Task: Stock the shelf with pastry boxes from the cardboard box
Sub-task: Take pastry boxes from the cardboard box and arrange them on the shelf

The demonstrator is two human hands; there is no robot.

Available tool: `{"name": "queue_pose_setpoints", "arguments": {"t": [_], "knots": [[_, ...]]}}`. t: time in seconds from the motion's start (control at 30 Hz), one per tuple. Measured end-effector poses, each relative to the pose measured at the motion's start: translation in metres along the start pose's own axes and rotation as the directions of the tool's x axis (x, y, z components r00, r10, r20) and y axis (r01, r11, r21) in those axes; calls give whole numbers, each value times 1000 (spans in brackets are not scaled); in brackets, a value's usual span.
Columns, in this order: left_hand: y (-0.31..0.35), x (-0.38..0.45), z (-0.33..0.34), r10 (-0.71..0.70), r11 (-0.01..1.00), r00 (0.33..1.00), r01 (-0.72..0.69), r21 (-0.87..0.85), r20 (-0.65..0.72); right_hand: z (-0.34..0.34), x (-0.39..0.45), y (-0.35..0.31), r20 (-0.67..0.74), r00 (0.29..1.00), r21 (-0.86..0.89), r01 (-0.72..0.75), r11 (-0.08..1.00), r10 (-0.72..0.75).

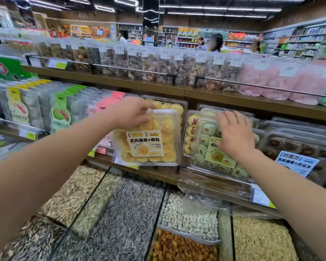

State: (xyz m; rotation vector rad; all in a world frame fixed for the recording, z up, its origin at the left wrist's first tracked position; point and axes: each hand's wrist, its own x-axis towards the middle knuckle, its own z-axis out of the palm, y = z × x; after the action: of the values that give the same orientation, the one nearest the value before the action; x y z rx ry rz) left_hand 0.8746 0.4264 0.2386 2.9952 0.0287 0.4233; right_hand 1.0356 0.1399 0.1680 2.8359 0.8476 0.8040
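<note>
My left hand [129, 112] grips the top edge of a clear box of yellow pastries [149, 140], which stands tilted at the front of the middle shelf [164, 174]. Another yellow box stands right behind it. My right hand [231, 133] rests flat on a clear box of green pastries [209, 155] that leans against more boxes just to the right. Whether those fingers grip the green box or only press on it, I cannot tell. The cardboard box is not in view.
Brown pastry boxes [297, 146] fill the shelf on the right; green and pink labelled boxes [60, 112] stand on the left. Below are open bins of seeds and nuts [132, 208]. The upper shelf [139, 83] holds bagged goods behind a rail. People stand in the far aisle.
</note>
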Motion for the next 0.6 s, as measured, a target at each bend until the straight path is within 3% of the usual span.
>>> {"name": "queue_pose_setpoints", "arguments": {"t": [0.17,0.6], "knots": [[0,29,-28,19,999,982,-10,48,-188,-4,8,-13,-30,999,19,25,1000,-24],[-26,111,69,-64,989,995,73,128,-70,9,31,-22,-5,998,-7,70,997,-70]]}}
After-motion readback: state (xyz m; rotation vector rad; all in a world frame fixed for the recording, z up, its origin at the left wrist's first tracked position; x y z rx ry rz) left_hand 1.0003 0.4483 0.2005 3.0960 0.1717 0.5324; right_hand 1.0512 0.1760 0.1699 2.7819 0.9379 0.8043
